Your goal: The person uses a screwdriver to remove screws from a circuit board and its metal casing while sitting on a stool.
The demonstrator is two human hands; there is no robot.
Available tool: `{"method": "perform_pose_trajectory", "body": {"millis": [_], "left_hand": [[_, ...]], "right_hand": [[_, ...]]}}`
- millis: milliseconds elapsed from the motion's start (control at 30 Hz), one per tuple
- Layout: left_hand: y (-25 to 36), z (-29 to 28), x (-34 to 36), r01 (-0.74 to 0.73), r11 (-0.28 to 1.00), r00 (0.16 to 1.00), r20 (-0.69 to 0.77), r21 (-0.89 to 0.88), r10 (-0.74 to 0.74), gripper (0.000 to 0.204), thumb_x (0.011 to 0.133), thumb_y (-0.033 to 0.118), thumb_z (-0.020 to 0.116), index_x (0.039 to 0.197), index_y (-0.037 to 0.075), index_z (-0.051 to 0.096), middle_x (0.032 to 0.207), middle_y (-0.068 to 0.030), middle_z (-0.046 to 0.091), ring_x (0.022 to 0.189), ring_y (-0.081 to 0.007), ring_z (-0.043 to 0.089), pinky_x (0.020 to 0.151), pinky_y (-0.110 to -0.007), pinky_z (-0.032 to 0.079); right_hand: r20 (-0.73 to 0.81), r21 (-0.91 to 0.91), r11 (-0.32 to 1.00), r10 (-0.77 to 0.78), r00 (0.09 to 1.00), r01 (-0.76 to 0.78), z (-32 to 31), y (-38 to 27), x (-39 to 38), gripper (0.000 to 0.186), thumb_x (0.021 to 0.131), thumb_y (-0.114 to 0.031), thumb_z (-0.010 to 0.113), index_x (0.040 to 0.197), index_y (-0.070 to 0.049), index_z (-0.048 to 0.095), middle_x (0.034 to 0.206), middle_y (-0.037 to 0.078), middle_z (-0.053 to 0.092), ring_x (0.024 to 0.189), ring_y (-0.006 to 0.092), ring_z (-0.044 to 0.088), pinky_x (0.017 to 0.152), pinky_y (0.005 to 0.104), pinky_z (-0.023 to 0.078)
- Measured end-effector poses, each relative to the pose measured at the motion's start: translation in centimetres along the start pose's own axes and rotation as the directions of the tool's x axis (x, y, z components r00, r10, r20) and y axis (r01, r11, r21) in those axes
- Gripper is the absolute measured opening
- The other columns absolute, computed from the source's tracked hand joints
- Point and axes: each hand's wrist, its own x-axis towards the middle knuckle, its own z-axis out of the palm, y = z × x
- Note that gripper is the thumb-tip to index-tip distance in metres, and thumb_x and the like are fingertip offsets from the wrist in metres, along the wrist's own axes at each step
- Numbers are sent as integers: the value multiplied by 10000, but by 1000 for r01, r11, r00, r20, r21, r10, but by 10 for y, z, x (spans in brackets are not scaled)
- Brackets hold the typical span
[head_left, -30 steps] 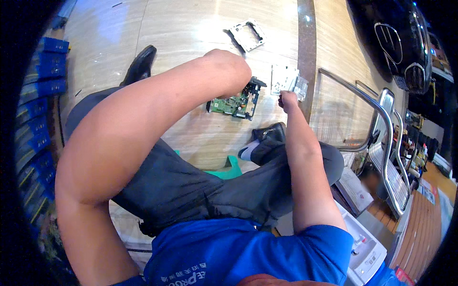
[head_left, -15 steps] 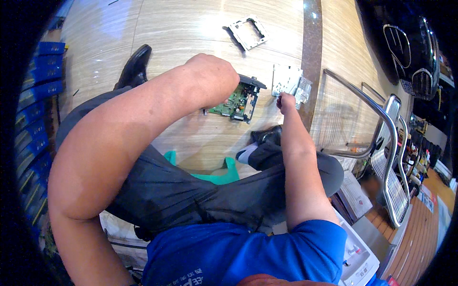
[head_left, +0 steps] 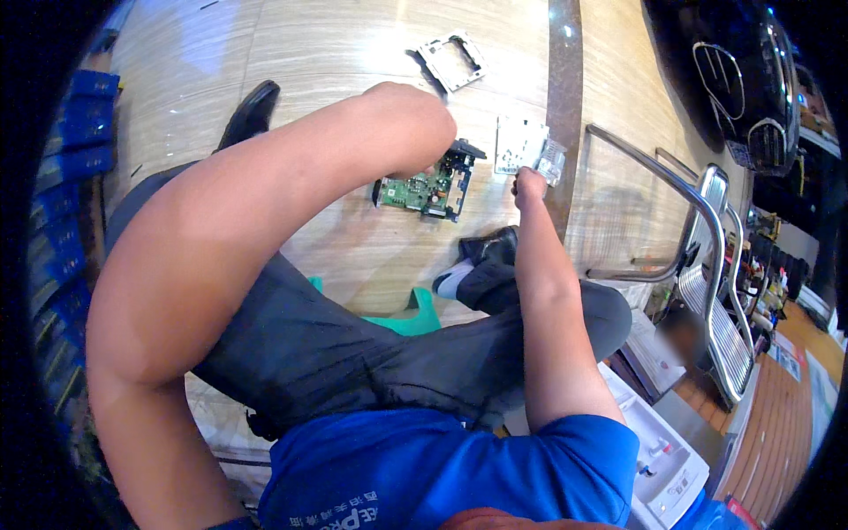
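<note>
My left hand [head_left: 411,128] reaches over a green circuit board [head_left: 420,193] with black and metal parts along its edges, a unit lying on the tiled floor. The back of that hand and the wrist hide its fingers and the board's far left part. To the right of the board, my right hand [head_left: 529,185] is closed at the near edge of a pale perforated metal plate [head_left: 519,146]. What its curled fingers hold, if anything, is hidden. A clear, see-through piece [head_left: 552,162] lies at the plate's right side.
A white rectangular frame [head_left: 453,62] lies farther off. Between my legs stands a green plastic stool [head_left: 415,315]. On the right are a metal-tube bench [head_left: 654,168] and a white tray [head_left: 658,455]. Blue boxes [head_left: 84,159] line the left side, and a dark car [head_left: 751,97] is at far right.
My left hand has shifted slightly to the right and up, and more of the board's left side shows. My right hand stays by the plate. The whole view has shifted a little.
</note>
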Motion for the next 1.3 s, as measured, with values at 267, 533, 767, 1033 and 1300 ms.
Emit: {"method": "perform_pose_trajectory", "body": {"millis": [267, 533, 767, 1033, 1300], "left_hand": [[12, -16, -12, 0, 998, 1000, -5, 56, 0, 299, 870, 293, 733, 980, 16, 709, 953, -181, 722, 938, -345, 703, 781, -456, 568], [22, -36, -22, -45, 998, 997, -65, 36, 47, 287, 860, 289, 745, 994, 36, 721, 988, -165, 727, 976, -322, 702, 806, -444, 569], [23, -32, -5, -19, 998, 996, -89, 63, 25, 347, 867, 319, 731, 1079, 51, 670, 1035, -168, 707, 1022, -342, 678, 833, -456, 554], [21, -28, 6, 21, 997, 998, -60, 80, -17, 385, 867, 304, 725, 1143, 49, 641, 1063, -178, 696, 1049, -355, 660, 859, -469, 537], [32, -36, 20, -16, 999, 998, -57, 30, 18, 351, 868, 294, 720, 1094, 35, 651, 1053, -192, 696, 1037, -363, 662, 851, -469, 538]], "right_hand": [[161, -97, 916, -371, 914, 389, 25, -84, -73, 405, 871, -25, 575, 1266, 65, 577, 872, 158, 690, 650, 196, 648, 520, 324, 517], [605, -367, 594, -433, 669, 716, 0, -168, -242, 301, 947, -166, 621, 1206, -14, 602, 870, 163, 724, 681, 189, 690, 595, 334, 540], [681, -519, 204, -488, 546, 830, 12, -136, -253, 254, 943, -245, 621, 1077, -45, 702, 903, 207, 705, 817, 399, 668, 773, 444, 525], [819, -442, 61, -380, 430, 895, 74, -76, -185, 271, 865, -82, 540, 1105, -25, 651, 973, 254, 691, 937, 409, 671, 843, 492, 536], [811, -436, 10, -429, 398, 900, 97, -39, -138, 275, 873, -86, 517, 1118, -88, 640, 1018, 203, 703, 968, 391, 677, 843, 486, 554]]}}
